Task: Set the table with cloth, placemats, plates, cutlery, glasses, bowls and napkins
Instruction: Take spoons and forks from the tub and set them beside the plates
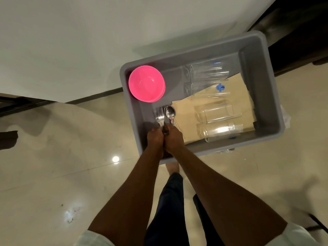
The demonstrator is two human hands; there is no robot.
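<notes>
Head view: gathering cutlery from the tub

Cutlery (166,116), spoons and forks bunched, sits at the tub's 7 o'clock corner. My left hand (155,137) and right hand (174,139) both curl round the handles, knuckles touching. I judge I should square the handles into one bundle, then lift straight up, heads level, so none slips. Glasses (215,113) lie on their sides at 3 o'clock on tan paper (236,91), near enough to knock. Pink bowl (147,83) at 11 o'clock. Grey tub (262,82) stands on the tiled floor (53,157).
</notes>
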